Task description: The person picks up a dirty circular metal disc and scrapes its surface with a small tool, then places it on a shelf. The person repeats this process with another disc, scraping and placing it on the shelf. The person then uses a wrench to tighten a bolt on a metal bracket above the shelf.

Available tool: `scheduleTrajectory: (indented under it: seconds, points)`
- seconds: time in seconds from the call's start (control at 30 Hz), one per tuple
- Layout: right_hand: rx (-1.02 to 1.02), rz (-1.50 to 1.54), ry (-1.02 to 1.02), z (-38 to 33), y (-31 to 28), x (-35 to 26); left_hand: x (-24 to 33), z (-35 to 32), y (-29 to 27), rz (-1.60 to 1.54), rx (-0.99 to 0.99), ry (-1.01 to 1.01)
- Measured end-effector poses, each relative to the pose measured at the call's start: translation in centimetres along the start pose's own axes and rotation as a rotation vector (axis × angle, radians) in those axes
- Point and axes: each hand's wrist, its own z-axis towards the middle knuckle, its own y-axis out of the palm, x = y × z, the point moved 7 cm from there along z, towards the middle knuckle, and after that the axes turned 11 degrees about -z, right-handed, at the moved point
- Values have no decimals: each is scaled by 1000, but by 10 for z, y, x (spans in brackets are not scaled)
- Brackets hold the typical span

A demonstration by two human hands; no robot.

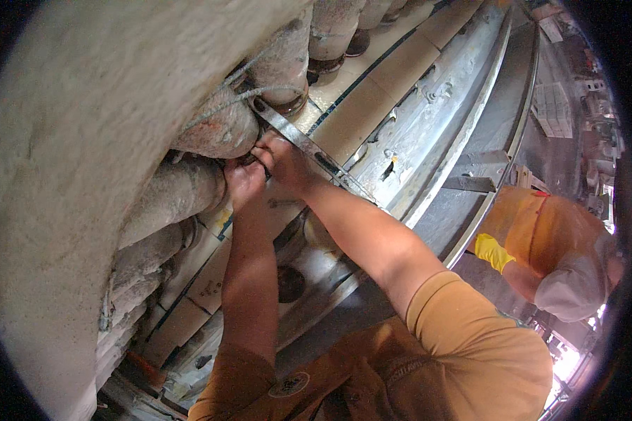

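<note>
My left hand (244, 182) and my right hand (282, 160) meet at the foot of a rough, grey-brown rounded cylinder (221, 130). The fingers of both are curled close together around a small dark piece, mostly hidden, whose kind I cannot make out. Just beyond my right hand a flat slotted metal bar (296, 135) slants across the tan tiled strip (358, 112). A pale cord (277, 89) loops around the cylinder's lower end, near the bar's upper end. Under my right forearm, a small metal piece (282, 203) is partly visible.
More rough cylinders (172, 193) stand in a row beneath a large pale curved wall (84, 105). A curved metal rail (470, 133) runs along the right. Beyond it bends another person in orange (541, 224), wearing a yellow glove (494, 252). White stacked blocks (553, 109) lie farther off.
</note>
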Motion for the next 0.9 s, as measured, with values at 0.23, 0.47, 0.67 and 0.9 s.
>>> scheduleTrajectory:
  seconds: [0.23,0.47,0.67,0.9]
  points:
    - [49,-91,233,-7,10,11,4,0,0,85,15,136]
    - [9,-26,-50,-4,1,-2,-27,-4,10,-226,154,-391]
    - [-32,-57,7,1,13,12,-1,1,9,82,27,81]
    - [-21,-74,86,-1,13,15,1,6,-6,-16,98,-79]
